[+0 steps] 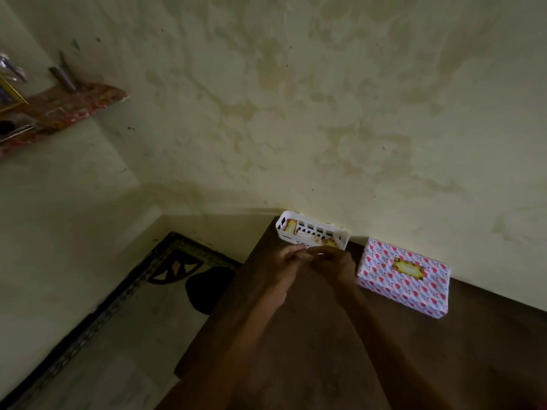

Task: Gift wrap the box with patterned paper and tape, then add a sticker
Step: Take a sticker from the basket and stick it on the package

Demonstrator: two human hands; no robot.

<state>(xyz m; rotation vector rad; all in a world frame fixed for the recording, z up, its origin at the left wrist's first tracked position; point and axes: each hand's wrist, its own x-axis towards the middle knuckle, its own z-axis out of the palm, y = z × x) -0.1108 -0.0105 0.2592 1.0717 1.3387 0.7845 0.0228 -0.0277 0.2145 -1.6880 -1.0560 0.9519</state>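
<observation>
Over the bench's [296, 335] far edge, the left hand's [288, 257] curled fingers seem to pinch a thin pale strip [300, 247] before the white basket [282, 221]. The right hand [336, 263] meets them, too dim to tell if it holds anything. Right of them the box [414, 291] sits by the wall, fully wrapped, a yellow sticker [409, 268] on top; the task looks essentially done.
</observation>
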